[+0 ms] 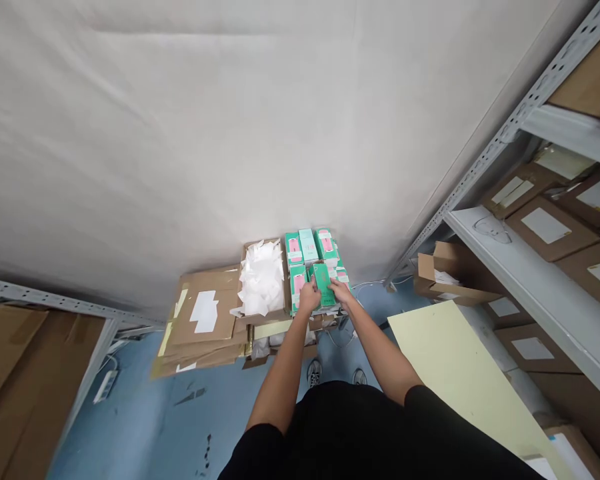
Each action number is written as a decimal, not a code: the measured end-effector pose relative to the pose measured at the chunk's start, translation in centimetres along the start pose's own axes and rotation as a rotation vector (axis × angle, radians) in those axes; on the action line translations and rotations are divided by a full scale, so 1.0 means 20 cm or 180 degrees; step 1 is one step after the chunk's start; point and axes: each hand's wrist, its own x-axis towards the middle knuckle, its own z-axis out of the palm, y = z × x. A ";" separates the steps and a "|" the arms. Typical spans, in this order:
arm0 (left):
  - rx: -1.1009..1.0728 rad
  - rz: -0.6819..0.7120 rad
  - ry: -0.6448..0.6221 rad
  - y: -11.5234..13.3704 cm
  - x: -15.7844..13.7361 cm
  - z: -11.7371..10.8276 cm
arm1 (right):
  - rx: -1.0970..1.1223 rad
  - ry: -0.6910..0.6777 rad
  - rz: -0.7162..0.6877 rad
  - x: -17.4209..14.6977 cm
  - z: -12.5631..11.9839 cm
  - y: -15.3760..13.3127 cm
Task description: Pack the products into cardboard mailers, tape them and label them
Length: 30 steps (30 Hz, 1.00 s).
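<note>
Between my two hands is a green product box (323, 285) with small pale print, its face turned up. My left hand (310, 295) grips its left side with the fingers curled. On its right side, my right hand (340, 291) presses with thumb and fingers. Around and behind it stand several green boxes with pink panels (295, 248), packed close together. A paler mint box (309, 245) stands among them in the back row. My fingertips are partly hidden by the held box.
A carton of crumpled white paper (261, 277) stands left of the boxes, beside stacked flattened cardboard (215, 310). Shelving with brown cartons (545, 223) lines the right, another rack (40, 307) the left. A pale yellow board (460, 373) lies at right; cables (375, 283) run along the wall's foot.
</note>
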 end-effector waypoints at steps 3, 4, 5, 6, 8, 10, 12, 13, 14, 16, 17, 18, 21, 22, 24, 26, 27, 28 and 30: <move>-0.0214 0.0128 0.0243 -0.03 -0.01 0.02 | 0.0152 0.0184 0.0209 -0.01 0.04 -0.01; -0.0258 0.0145 0.0350 -0.03 -0.02 0.03 | 0.0175 0.0195 0.0246 -0.02 0.05 -0.02; -0.0316 0.0149 0.0440 -0.04 -0.03 0.03 | 0.0188 0.0202 0.0272 -0.03 0.06 -0.02; -0.0396 0.0143 0.0506 -0.04 -0.03 0.04 | 0.0200 0.0218 0.0300 -0.04 0.06 -0.02; -0.0613 0.0138 0.0530 -0.04 -0.05 0.03 | 0.0234 0.0276 0.0359 -0.06 0.08 -0.03; -0.0860 0.0154 0.0432 -0.05 -0.06 0.03 | 0.0293 0.0333 0.0379 -0.08 0.08 -0.04; -0.1114 0.0189 0.0299 -0.06 -0.08 0.01 | 0.0368 0.0380 0.0327 -0.11 0.08 -0.05; -0.1231 0.0215 0.0256 -0.08 -0.08 0.01 | 0.0406 0.0397 0.0280 -0.12 0.08 -0.06; -0.1334 0.0239 0.0234 -0.09 -0.09 0.00 | 0.0441 0.0412 0.0229 -0.14 0.08 -0.06; -0.1506 0.0305 0.0207 -0.10 -0.09 -0.02 | 0.0505 0.0440 0.0095 -0.17 0.08 -0.07; -0.1583 0.0347 0.0180 -0.10 -0.09 -0.03 | 0.0526 0.0463 0.0012 -0.19 0.07 -0.08; -0.1669 0.0399 0.0140 -0.10 -0.08 -0.04 | 0.0539 0.0500 -0.0080 -0.21 0.06 -0.09; -0.1994 0.0624 -0.0102 -0.04 -0.06 -0.06 | 0.0558 0.0693 -0.0383 -0.27 0.01 -0.13; -0.2095 0.0698 -0.0207 -0.01 -0.05 -0.06 | 0.0565 0.0771 -0.0470 -0.29 -0.02 -0.15; -0.2221 0.0828 -0.0431 0.08 -0.04 -0.04 | 0.0586 0.0918 -0.0620 -0.34 -0.10 -0.19; -0.2279 0.0945 -0.0614 0.20 -0.03 0.00 | 0.0617 0.1052 -0.0754 -0.39 -0.21 -0.22; -0.2299 0.1001 -0.0689 0.26 -0.03 0.03 | 0.0641 0.1125 -0.0828 -0.43 -0.27 -0.24; -0.2317 0.1061 -0.0756 0.33 -0.04 0.07 | 0.0669 0.1208 -0.0904 -0.46 -0.33 -0.26; -0.2328 0.1209 -0.0896 0.48 -0.06 0.16 | 0.0717 0.1400 -0.1057 -0.54 -0.48 -0.28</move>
